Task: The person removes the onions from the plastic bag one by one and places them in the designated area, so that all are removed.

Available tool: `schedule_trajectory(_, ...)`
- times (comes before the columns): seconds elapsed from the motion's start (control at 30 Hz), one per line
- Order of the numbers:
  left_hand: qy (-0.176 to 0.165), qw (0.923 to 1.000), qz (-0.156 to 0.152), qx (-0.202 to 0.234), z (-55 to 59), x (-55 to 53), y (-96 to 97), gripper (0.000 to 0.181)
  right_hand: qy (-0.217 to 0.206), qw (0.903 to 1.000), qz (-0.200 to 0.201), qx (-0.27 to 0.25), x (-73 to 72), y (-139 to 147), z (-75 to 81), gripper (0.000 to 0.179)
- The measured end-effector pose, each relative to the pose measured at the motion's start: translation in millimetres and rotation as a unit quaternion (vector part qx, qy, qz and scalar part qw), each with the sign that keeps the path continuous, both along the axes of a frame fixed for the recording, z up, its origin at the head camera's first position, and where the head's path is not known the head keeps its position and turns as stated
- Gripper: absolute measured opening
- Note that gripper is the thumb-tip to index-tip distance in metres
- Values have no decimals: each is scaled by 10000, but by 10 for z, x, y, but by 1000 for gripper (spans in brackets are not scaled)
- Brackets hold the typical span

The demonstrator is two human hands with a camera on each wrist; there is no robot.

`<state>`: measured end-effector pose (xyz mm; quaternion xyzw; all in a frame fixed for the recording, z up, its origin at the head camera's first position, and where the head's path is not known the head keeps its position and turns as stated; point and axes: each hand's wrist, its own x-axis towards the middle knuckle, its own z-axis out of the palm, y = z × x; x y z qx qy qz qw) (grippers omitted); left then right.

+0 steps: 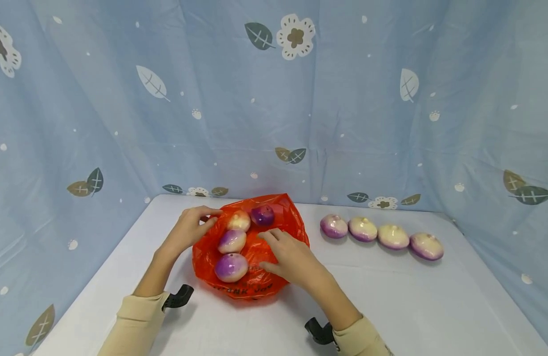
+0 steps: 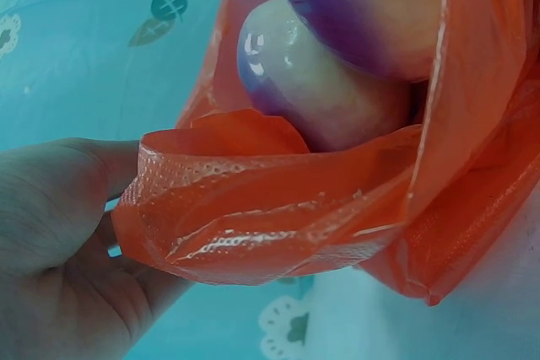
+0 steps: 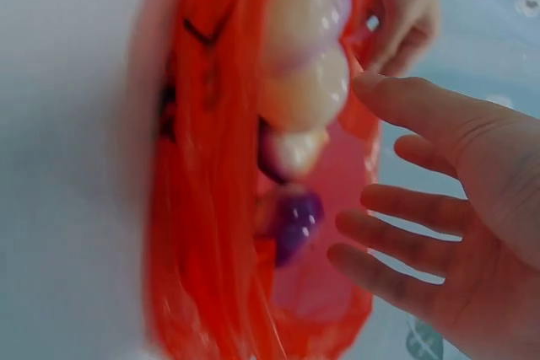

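White table [image 1: 389, 306], blue cloth [image 1: 229, 123] hung behind it and down both sides, printed with leaves, flowers and small paw marks. The cloth's folds come down to the table's far edge, and it also runs along the left and right edges. Tabletop looks smooth and pale, soft shadows under the items.

Red plastic bag [image 1: 260, 257] lies on the table left of middle, mouth spread open and up, its far rim up by the far edge. Black lettering on its near side; a smiley print shows in the right wrist view. Four onions inside: three, namely a pale onion [image 1: 238, 222], a mid onion [image 1: 232, 241] and a near onion [image 1: 231, 267], run in a line down the bag's left side; a dark purple onion [image 1: 262, 215] sits toward the far rim.

Left hand [image 1: 190, 228]: thumb and fingers pinch the bag's left rim. Right hand [image 1: 291, 257]: fingers spread wide, nothing held, over the bag's right part.

Right of the bag, four more onions in a slanted row from near the far edge toward the right edge: first [image 1: 333, 226], second [image 1: 362, 229], third [image 1: 393, 237], fourth [image 1: 427, 246], side by side, touching or nearly so.

Beige sleeves [image 1: 133, 321], black mount [image 1: 179, 296] at the left wrist.
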<state>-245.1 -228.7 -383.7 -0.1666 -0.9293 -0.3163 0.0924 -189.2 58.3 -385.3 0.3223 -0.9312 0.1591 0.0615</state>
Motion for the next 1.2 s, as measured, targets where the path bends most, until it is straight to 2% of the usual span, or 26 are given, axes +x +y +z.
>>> schedule_trajectory(0.33,-40,10000,37,52,-6,-3,6,27,-114,9991,377,185,56,-312,-139,65)
schedule_trajectory(0.6,71,10000,-10,-12,-6,-21,5,27,0,9987,504,107,56,-415,-246,59)
schedule_trajectory(0.87,104,9999,3,-35,3,-9,-7,26,62,9979,639,81,79,-496,-277,60)
schedule_trajectory(1.2,60,10000,17,-18,-2,-8,-6,27,-72,9974,714,104,108,-548,-318,63)
